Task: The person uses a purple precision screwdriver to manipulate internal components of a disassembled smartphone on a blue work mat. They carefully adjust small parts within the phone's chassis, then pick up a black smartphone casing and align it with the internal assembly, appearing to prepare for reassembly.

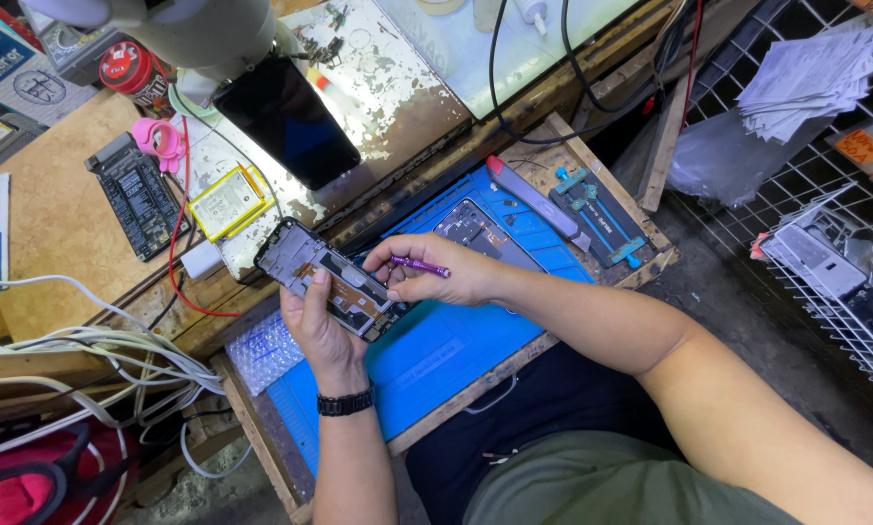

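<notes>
My left hand grips an opened phone frame from below, thumb on its inner side, holding it tilted over the blue work mat. My right hand holds a small purple screwdriver, its tip pointing at the lower part of the frame. A black band sits on my left wrist. A second phone part lies flat on the mat just behind my right hand.
A black screen panel and a yellow-edged battery lie on the worn bench. A grey-red tool, a clamp jig, tangled white cables, bubble wrap and a wire rack surround the mat.
</notes>
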